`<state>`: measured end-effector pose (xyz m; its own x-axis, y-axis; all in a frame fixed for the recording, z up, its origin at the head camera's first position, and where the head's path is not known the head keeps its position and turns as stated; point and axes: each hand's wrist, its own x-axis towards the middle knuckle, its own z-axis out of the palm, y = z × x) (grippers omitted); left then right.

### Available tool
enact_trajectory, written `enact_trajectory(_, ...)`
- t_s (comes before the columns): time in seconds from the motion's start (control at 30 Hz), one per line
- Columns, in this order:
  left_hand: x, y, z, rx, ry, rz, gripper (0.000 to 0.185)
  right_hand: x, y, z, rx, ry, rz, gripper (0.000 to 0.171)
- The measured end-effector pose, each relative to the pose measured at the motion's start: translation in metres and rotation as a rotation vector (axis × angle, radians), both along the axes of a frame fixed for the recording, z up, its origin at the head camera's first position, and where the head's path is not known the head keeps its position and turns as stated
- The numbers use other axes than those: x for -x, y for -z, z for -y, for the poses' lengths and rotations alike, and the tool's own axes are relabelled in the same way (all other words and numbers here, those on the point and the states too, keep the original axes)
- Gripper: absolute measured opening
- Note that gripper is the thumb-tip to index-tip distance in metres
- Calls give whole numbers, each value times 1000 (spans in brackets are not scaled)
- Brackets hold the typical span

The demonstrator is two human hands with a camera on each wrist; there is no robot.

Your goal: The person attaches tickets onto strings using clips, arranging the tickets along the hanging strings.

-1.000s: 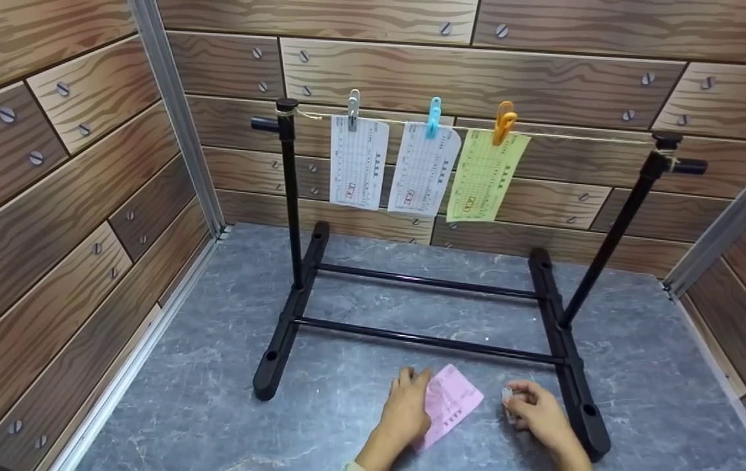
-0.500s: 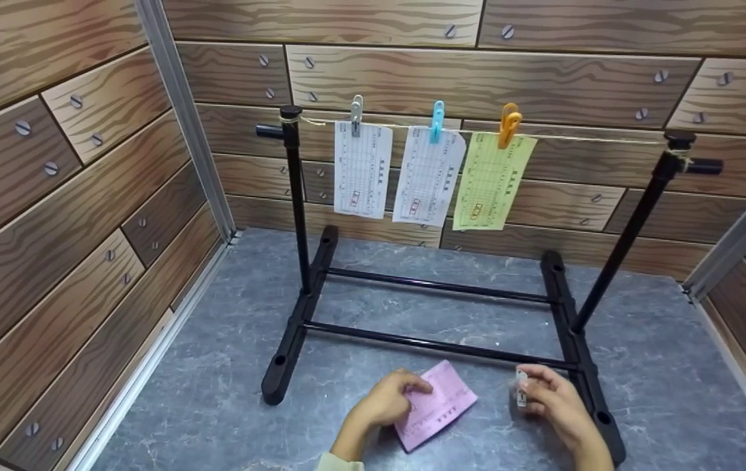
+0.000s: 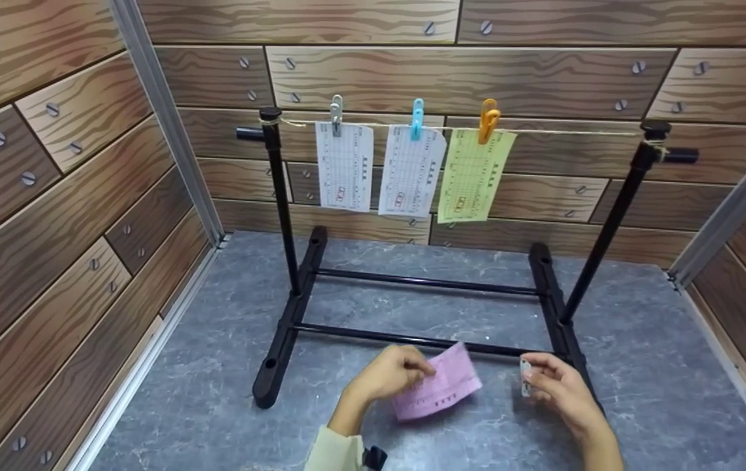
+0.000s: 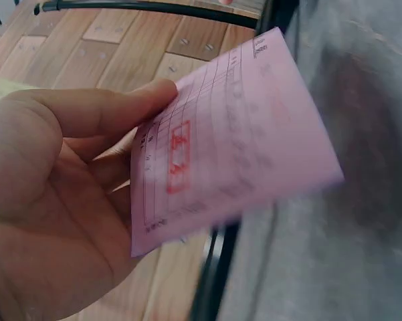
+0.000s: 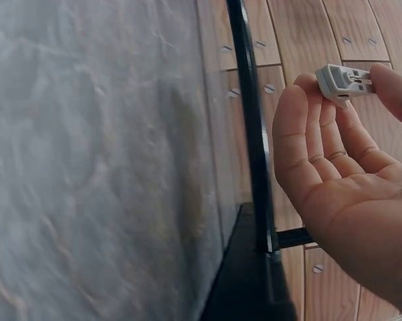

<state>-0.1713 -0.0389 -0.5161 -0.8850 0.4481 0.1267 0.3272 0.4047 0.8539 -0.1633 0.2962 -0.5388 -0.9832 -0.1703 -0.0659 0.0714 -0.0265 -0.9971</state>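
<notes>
My left hand (image 3: pixel 389 374) pinches a pink printed slip (image 3: pixel 442 387) by one edge, thumb on its face, as the left wrist view shows close up. The slip (image 4: pixel 227 140) tilts over the grey surface and carries a red stamp. To the right, my right hand (image 3: pixel 566 389) holds a pale grey clothespin (image 3: pixel 525 378) between thumb and fingers. In the right wrist view the clothespin (image 5: pixel 344 83) sits at the fingertips. On the string behind hang two white slips (image 3: pixel 345 167) and a yellow-green slip (image 3: pixel 476 175), held by grey (image 3: pixel 336 116), blue (image 3: pixel 417 120) and orange (image 3: pixel 488 122) clothespins.
A black stand (image 3: pixel 286 222) carries the string (image 3: pixel 569 132) between its two posts. Its lower crossbars (image 3: pixel 373 335) run just beyond my hands, and its right foot (image 3: pixel 553 307) lies beside the right hand. Wood-patterned walls (image 3: pixel 543 72) enclose the grey marbled surface (image 3: pixel 209 366).
My left hand has lifted the pink slip from the surface and moved slightly forward. The clothespin in my right hand now stands upright in the fingers. The view has shifted a little.
</notes>
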Motion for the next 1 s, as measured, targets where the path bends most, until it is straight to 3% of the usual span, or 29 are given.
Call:
enact_trajectory(0.23, 16, -44, -16, 121, 16, -104, 45, 2, -17, -1, -133, 25, -41, 42)
enact_trajectory(0.47, 31, -89, -30, 143, 82, -203, 54, 2, -32, -1, -124, 21, -92, 37)
enact_trajectory(0.73, 39, -114, -45, 197, 130, -338, 56, 2, -38, -3, -80, 57, -152, 32)
enact_trajectory(1.0, 44, -132, -56, 193, 169, -386, 57, 2, -42, -3, -129, 80, -124, 36)
